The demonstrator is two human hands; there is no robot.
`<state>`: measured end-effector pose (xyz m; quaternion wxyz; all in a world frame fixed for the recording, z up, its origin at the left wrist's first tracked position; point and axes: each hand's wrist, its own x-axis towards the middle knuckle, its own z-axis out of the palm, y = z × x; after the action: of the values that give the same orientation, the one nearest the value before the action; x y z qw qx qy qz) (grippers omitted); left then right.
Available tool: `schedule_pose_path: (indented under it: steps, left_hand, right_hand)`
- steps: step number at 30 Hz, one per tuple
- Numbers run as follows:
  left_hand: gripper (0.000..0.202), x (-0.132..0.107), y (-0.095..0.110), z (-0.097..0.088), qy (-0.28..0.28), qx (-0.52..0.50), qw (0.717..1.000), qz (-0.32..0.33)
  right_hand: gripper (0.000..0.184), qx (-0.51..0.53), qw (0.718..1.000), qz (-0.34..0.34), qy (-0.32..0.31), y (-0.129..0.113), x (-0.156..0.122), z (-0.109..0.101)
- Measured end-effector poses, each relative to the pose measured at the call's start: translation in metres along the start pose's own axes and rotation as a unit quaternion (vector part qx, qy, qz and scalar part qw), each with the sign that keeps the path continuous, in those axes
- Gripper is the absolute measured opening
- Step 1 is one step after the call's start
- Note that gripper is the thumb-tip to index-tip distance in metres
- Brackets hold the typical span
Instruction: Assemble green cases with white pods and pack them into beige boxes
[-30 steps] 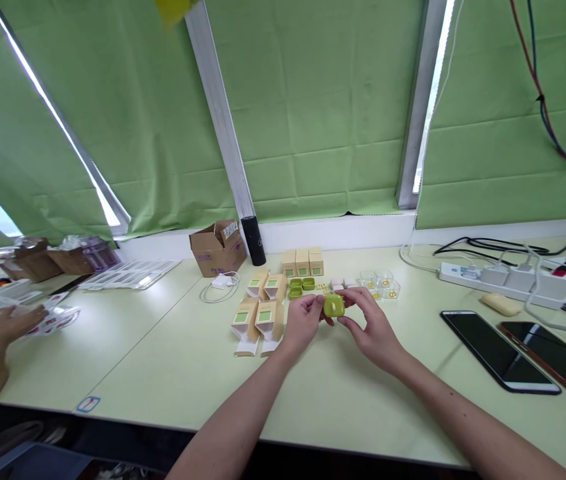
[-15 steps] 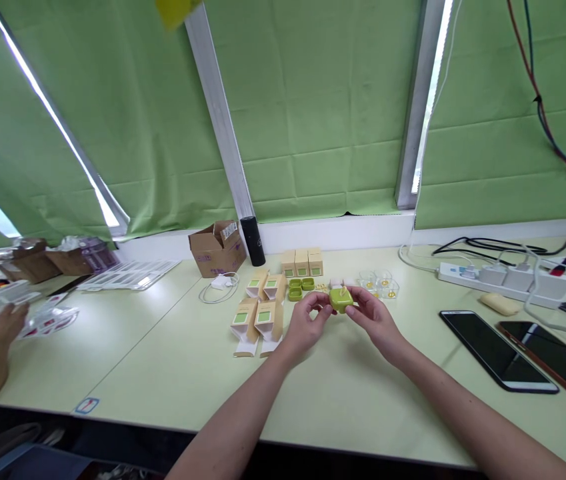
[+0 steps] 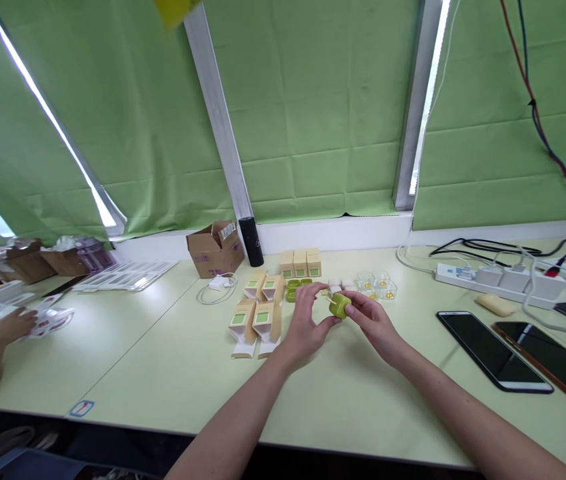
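A small rounded green case (image 3: pixel 339 306) with a pale loop or strip at its upper left is raised just over the table. My right hand (image 3: pixel 373 321) pinches it from the right, between thumb and fingers. On its left, my left hand (image 3: pixel 307 327) has its fingers apart, with the thumb tip at the case's lower edge and the index finger arched above it. Just beyond the hands are green square trays (image 3: pixel 293 288), partly hidden by my left fingers, and clear cups (image 3: pixel 377 284) with yellow bits inside. Small white pieces (image 3: pixel 335 285) lie behind the case.
Opened small cartons (image 3: pixel 267 319) lie left of my hands; closed cartons (image 3: pixel 301 263) stand behind. Further back are a cardboard box (image 3: pixel 216 249) and black cylinder (image 3: pixel 251 241). Phones (image 3: pixel 493 350) and a power strip (image 3: pixel 497 285) are at right. Another person's hand (image 3: pixel 13 325) works at far left.
The green case has tilted and turned in my right hand, its loop now pointing left. My left fingers have lifted away from it and spread. The other person's hand has moved slightly.
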<state>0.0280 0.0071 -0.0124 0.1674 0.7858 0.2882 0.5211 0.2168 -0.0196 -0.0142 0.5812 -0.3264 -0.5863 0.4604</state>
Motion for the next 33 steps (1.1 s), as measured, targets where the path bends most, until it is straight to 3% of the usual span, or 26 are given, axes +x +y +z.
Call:
schedule_pose_path:
  steps: [5, 10, 15, 18, 23, 28, 33]
  left_hand:
    - [0.052, 0.000, 0.005, -0.001, -0.032, 0.036, 0.997, 0.052]
    - [0.047, 0.002, 0.007, -0.001, -0.032, 0.024, 0.998, 0.048]
    - [0.043, 0.005, 0.002, -0.001, 0.008, -0.034, 0.999, -0.021]
    - [0.040, 0.008, -0.002, -0.001, 0.028, -0.120, 0.989, -0.084]
    - [0.050, 0.014, -0.006, -0.002, 0.054, -0.322, 0.927, -0.185]
    - [0.033, 0.022, -0.012, -0.007, 0.111, -0.437, 0.862, -0.231]
    - [0.021, 0.028, -0.016, -0.013, 0.158, -0.512, 0.794, -0.287]
  right_hand:
    - [0.047, -0.008, 1.000, 0.020, -0.002, -0.006, -0.001, 0.004]
    - [0.047, -0.013, 1.000, 0.019, 0.014, -0.001, 0.000, 0.004]
    - [0.051, -0.023, 0.998, 0.017, 0.061, 0.007, 0.005, -0.002]
    - [0.048, -0.072, 0.993, 0.037, 0.080, 0.015, 0.008, -0.009]
    - [0.031, -0.255, 0.963, 0.039, 0.075, 0.030, 0.009, -0.018]
    - [0.020, -0.481, 0.876, 0.008, 0.027, 0.036, 0.008, -0.021]
    - [0.016, -0.580, 0.814, -0.004, -0.027, 0.044, 0.011, -0.020]
